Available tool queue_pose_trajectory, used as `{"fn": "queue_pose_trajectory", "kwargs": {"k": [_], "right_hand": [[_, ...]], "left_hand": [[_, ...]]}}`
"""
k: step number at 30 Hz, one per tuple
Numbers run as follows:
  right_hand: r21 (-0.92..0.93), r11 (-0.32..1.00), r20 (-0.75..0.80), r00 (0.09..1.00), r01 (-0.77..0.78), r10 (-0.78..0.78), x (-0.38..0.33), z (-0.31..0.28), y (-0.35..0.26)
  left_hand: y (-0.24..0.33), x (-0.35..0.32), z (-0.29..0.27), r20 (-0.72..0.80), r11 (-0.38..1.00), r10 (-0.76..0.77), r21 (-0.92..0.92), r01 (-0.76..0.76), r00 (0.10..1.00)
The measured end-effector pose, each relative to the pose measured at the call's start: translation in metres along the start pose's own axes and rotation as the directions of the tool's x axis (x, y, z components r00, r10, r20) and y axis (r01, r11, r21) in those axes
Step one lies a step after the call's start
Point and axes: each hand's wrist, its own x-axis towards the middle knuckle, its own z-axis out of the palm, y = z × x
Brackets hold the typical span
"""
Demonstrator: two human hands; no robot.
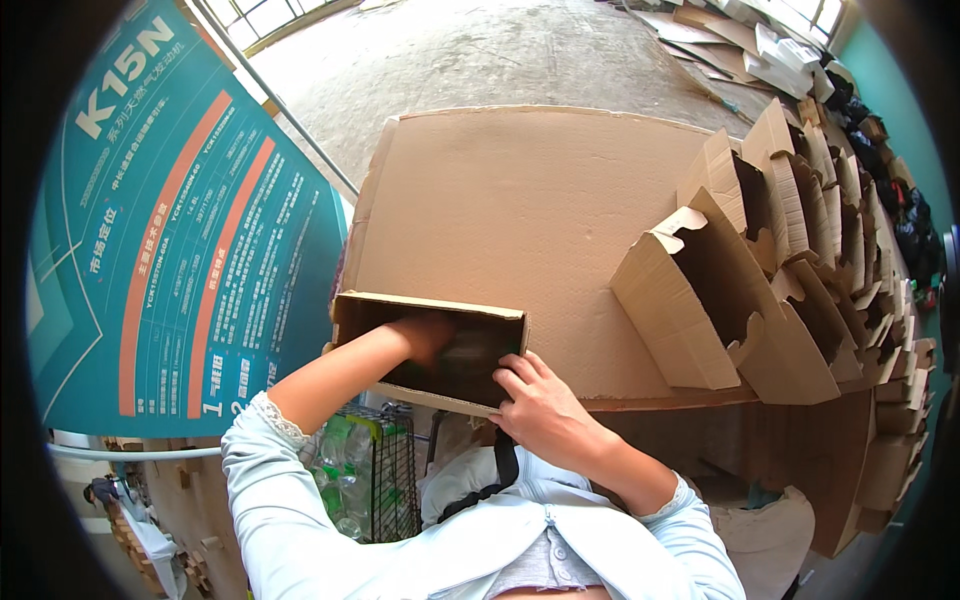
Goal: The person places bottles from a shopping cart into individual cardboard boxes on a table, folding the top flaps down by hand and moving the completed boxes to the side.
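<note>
An open, narrow cardboard box (468, 306) lies near the left front edge of the cardboard-covered work surface, its dark opening facing up toward me. My left hand (428, 336) reaches down inside it; the fingers are smeared by motion and partly lost in shadow, so whether they hold anything cannot be told. At the box's right end, my right hand (535, 395) grips the wall, with fingers curled over the rim.
Several open cardboard boxes (690, 290) stand leaning together along the right side of the cardboard surface (500, 200). A large teal printed panel (190, 250) rises at the left. Below it, a black wire basket (392, 475) stands beside clear plastic bottles (345, 465). Flattened cardboard (700, 35) lies on the far floor.
</note>
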Motion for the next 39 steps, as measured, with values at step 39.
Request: {"fn": "queue_pose_trajectory", "kwargs": {"k": [39], "right_hand": [[-0.108,0.987,-0.025,0.992,-0.122,0.120,0.039,-0.002,-0.032]], "left_hand": [[0.055,0.053,0.658,0.190,0.703,-0.500,-0.480,0.524,0.845]]}}
